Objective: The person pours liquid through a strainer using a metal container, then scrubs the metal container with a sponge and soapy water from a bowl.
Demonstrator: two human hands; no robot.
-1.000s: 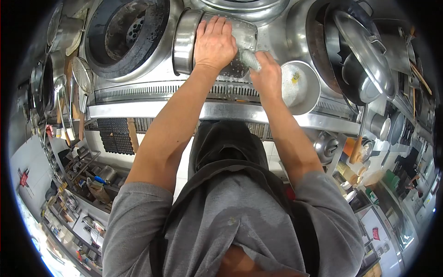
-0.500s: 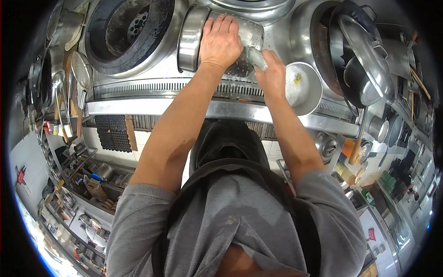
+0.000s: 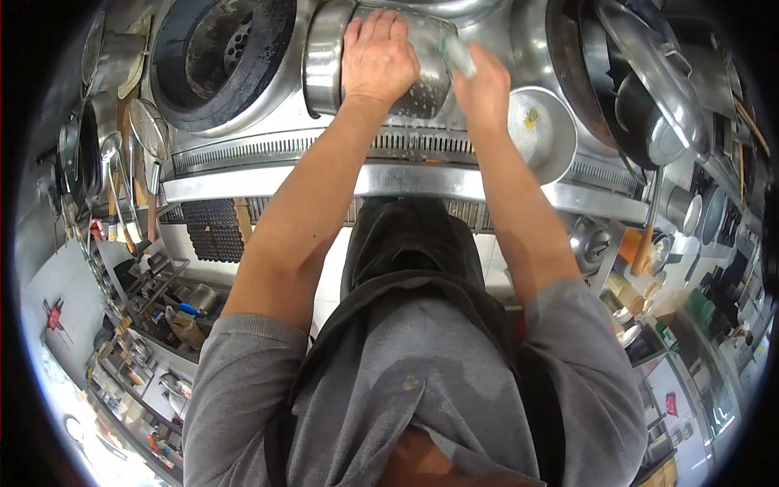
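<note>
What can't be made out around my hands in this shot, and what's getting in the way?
Scrubber, head view: blurred and partly covered by the right hand, so its material is unclear.
Metal pot, head view: the patch under the left hand is hidden, and its own wall hides the inside.
Yellow bit in the bowl, head view: too small to identify.

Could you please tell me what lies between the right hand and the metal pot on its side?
The head view shows a pale pad between the right hand and the pot.
</note>
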